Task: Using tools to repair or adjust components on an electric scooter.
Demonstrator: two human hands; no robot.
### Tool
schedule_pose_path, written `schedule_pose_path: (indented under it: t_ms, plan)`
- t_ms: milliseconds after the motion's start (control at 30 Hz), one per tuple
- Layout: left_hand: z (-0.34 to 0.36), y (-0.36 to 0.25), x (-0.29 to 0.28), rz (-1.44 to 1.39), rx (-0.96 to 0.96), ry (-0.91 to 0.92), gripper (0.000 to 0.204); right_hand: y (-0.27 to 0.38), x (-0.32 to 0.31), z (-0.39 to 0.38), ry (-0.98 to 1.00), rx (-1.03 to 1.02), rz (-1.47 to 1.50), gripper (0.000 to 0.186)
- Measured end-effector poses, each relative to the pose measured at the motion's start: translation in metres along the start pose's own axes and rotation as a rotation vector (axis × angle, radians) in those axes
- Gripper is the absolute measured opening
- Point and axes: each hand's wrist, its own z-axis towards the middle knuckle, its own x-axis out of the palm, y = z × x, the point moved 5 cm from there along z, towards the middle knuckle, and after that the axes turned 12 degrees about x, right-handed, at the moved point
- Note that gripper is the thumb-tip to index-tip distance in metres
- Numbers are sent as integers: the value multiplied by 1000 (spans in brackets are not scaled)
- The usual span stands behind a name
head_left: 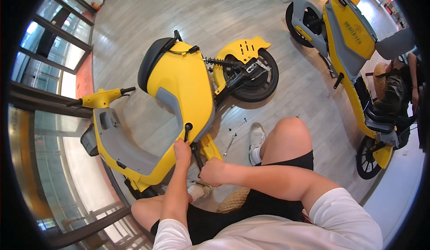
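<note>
While the left hand (181, 151) closes round the black crank (187, 132) on the yellow scooter (181, 79), left of frame centre, the right hand (213, 171) curls at a black bar (195, 154), grip unclear; steady, even pressure seems best.

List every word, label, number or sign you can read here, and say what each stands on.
Dark lettering, yellow side panel of the scooter at right: too small and blurred to read.
Near yellow scooter: no readable text.
Wrench on the floor: none readable.
</note>
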Motion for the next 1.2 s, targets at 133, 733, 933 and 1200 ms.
schedule_pose_path:
  t_ms: [133,733,933,1200]
  plan:
    - [-8,-11,-3,-117,-102,-52,24,3,15,4,4,20,8,21]
    - [-16,14,81,-1109,-546,53,26,12,8,12,45,-4,-30,22]
    - [-20,-3,85,-1465,-717,64,33,3,15,14,1,4,-16,24]
    - [-19,-1,97,-1461,-695,-13,44,6,6,4,22,-3,-49,27]
